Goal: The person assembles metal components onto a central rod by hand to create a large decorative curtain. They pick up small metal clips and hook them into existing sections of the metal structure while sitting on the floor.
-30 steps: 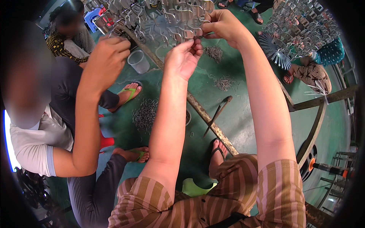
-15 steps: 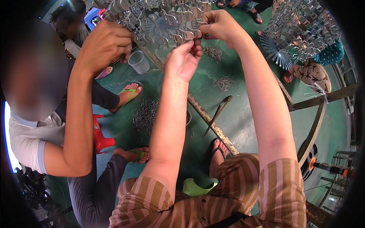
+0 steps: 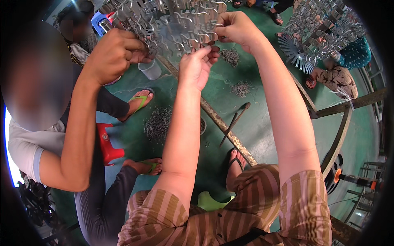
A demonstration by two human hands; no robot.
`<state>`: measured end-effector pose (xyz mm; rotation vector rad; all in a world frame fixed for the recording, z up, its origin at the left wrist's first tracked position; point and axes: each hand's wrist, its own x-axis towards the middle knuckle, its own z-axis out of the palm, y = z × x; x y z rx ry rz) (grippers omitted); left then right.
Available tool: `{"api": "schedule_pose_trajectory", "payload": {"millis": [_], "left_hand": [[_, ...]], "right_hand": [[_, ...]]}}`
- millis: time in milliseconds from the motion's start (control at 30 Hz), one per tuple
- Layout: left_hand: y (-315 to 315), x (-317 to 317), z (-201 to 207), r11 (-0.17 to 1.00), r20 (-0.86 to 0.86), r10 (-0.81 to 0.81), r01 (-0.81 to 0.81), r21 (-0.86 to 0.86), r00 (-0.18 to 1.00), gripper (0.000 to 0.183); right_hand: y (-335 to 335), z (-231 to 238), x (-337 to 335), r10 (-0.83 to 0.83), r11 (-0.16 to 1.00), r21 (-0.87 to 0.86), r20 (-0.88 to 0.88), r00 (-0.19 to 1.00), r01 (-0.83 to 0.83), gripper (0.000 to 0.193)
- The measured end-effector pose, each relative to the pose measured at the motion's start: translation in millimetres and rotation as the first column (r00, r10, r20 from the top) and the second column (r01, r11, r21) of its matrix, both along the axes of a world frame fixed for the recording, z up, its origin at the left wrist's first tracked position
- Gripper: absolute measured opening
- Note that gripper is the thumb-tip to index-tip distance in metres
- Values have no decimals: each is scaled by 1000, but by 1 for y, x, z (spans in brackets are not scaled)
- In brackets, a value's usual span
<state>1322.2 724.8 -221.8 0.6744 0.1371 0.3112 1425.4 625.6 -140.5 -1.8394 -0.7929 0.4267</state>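
Right hand (image 3: 236,30) pinches the lower right edge of the hanging metal cluster (image 3: 174,25); left hand (image 3: 198,67) half-curled just beneath, grip cannot be told. Co-worker's hand (image 3: 117,53) at cluster's left: a tug there could swing it, upsetting the pinch. Worn bar (image 3: 217,119) slants below; open gap rightward, before second cluster (image 3: 324,30).

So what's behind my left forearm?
Behind your left forearm, a heap of small metal pieces shows on its left, part of a round container on its right; a worn beam passes behind the wrist. Whatever the forearm directly covers can't be seen.
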Motion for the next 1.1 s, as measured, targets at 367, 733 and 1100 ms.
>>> {"api": "schedule_pose_trajectory", "payload": {"millis": [367,733,1100], "left_hand": [[-4,7,2,975,-24,34,-28,221,999,20],[-1,0,-1,970,-52,-27,39,241,998,30],[-8,-56,-61,944,-184,-114,164,287,976,30]], "right_hand": [[2,-10,13,-65,995,82,82,995,58,8],[-10,-15,5,-55,978,198,-76,996,69,16],[-51,-5,-14,-99,983,136,-147,984,119,34]]}}
